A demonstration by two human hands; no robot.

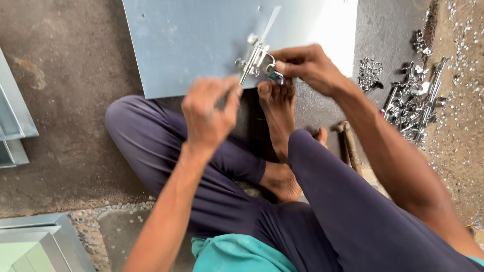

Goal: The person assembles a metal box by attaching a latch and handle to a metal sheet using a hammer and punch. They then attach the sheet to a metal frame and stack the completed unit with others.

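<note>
**Caller:** Teal shirt hem (pixel 237 254) right under the lens, then dark purple trousers (pixel 322 201), legs crossed on the rough floor (pixel 65 126). What are the arms doing?

**Spotter:** Both forearms reach out away from the body. Left hand (pixel 207 113) sits nearer, wrist bent, back of the hand up, fingers curled tight around something thin and dark. I cannot tell what it is; the hand is blurred.

**Caller:** And the bare foot (pixel 277 108)?

**Spotter:** Toes planted on the near edge of the grey metal sheet (pixel 191 40), just between the two hands.

**Caller:** Right hand?

**Spotter:** Right hand (pixel 305 65) is farther out, arm stretched long from the right side, fingers pinched narrow on a small metal piece at the shiny latch fitting (pixel 257 58).

**Caller:** Describe that fitting.

**Spotter:** Bright silver hardware, a slim bar running diagonally with small knobs along it, lying on the sheet near its front edge. It sits just left of the right fingertips, and just beyond the left hand's knuckles.

**Caller:** Around them?

**Spotter:** Wooden hammer handle (pixel 351 146) on the floor by the right forearm. Farther right, a heap of silver fittings (pixel 413 100). Folded sheet-metal pieces (pixel 12 126) at the far left edge.
</note>
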